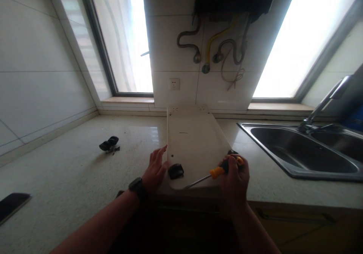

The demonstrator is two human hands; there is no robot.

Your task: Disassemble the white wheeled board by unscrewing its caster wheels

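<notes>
Screwdriver with an orange-and-black handle sits gripped in your right hand, slanting over the near end of the pale rectangular panel on the speckled light countertop. Your left hand is at the panel's left edge, fingers slightly bent; whether it grips is unclear. A small rounded black fitting lies beside the screwdriver's shaft; similar black pieces lie farther left, a stainless-steel sink right.
</notes>
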